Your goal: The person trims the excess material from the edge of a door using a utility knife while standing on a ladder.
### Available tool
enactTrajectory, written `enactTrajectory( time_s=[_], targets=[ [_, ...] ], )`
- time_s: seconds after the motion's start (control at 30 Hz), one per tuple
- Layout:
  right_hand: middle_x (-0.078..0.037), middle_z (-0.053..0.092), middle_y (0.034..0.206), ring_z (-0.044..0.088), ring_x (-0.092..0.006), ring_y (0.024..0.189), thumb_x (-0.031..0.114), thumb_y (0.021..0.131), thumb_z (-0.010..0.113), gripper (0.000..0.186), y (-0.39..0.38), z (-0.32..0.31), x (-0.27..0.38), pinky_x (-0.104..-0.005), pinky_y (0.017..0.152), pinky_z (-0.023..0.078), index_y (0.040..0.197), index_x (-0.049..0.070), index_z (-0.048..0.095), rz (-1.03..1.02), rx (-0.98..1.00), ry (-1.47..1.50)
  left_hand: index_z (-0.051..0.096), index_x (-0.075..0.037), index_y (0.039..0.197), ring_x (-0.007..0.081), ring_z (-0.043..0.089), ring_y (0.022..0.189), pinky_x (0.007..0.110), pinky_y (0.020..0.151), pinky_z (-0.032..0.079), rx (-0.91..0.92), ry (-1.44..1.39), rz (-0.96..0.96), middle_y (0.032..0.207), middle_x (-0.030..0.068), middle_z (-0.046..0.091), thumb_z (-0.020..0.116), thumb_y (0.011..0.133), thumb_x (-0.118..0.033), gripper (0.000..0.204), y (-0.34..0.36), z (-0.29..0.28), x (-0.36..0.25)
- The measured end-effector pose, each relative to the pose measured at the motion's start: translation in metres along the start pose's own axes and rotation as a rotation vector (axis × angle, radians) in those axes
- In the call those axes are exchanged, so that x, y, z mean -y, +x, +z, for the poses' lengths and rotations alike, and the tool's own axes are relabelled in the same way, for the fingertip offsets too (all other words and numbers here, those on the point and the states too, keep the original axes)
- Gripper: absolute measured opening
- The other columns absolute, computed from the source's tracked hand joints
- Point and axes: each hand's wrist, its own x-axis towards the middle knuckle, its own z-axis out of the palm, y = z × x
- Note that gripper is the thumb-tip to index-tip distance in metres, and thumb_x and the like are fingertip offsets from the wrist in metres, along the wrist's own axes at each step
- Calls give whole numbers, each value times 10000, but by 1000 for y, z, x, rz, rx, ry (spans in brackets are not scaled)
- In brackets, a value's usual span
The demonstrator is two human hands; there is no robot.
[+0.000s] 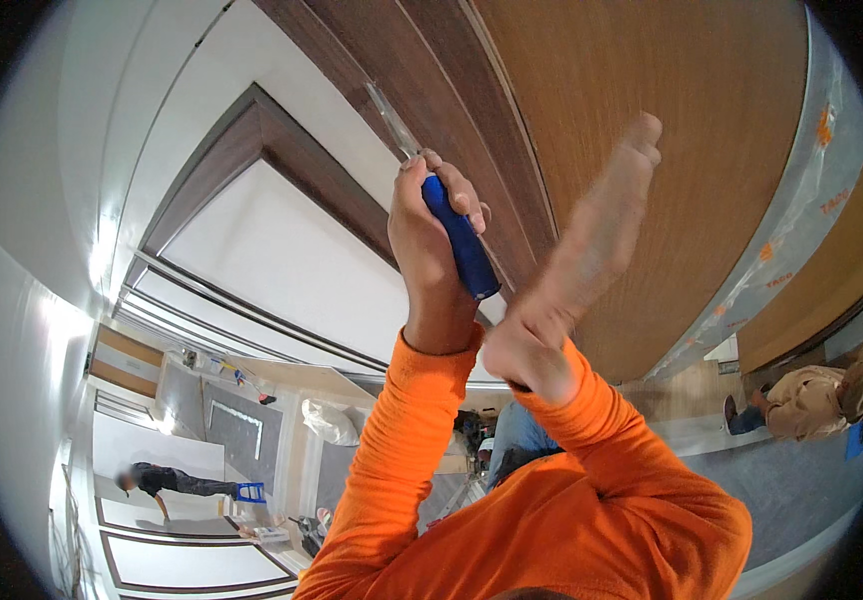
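Note:
My left hand [427,235] is wrapped around the blue handle of a chisel [465,245]. Its metal blade points up and away, with the tip at the dark brown wood trim [422,60]; whether it touches cannot be made out. To the right of the handle, my right hand [597,220] is raised, stretched out and smeared by motion. Nothing shows in it, and its wrist is close to the handle's butt end. Both forearms are in orange sleeves.
A brown wood panel [672,190] fills the upper right, edged with clear plastic film [807,220]. White panels with dark frames [282,225] lie left. One person [177,480] is by a blue step stool [251,492]; another person [807,403] is at right. A white bag [330,422] sits behind.

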Motion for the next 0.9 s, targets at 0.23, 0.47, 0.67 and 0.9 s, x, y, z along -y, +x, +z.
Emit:
enactTrajectory(
  time_s=[0.23, 0.47, 0.67, 0.9],
  targets=[
    [-348, 161, 1622, 79, -541, 1513, 939, 767, 361, 1191, -8, 18, -7, -670, 1172, 13, 1557, 48, 353, 21, 62, -108, 514, -69, 1022, 129, 484, 551, 267, 549, 422, 65, -30, 17, 666, 23, 481, 385, 1075, -290, 261, 6, -8, 6],
    [-349, 179, 1617, 128, -516, 1515, 965, 758, 312, 1198, -1, -5, 10, -658, 1177, -1, 1539, 60, 391, 23, 26, -8, 513, -93, 1028, 129, 498, 550, 270, 533, 409, -6, -71, -60, 656, 11, 494, 405, 1061, -283, 221, 5, -4, 0],
    [-315, 213, 1619, 140, -453, 1532, 898, 849, 173, 1155, 2, 1, 6, -630, 1202, -36, 1544, -12, 329, 13, 64, -127, 514, -94, 1037, 125, 486, 539, 255, 521, 402, 21, -168, -71, 647, 8, 492, 419, 1059, -278, 208, 2, 0, 0],
    [-313, 194, 1626, 115, -442, 1539, 868, 878, 182, 1124, -4, 15, 6, -621, 1208, -12, 1539, -28, 331, 100, 121, -95, 505, -90, 1041, 127, 492, 561, 261, 530, 398, 20, -72, 22, 664, 15, 491, 408, 1061, -290, 223, 2, -1, 3]
  ],
)
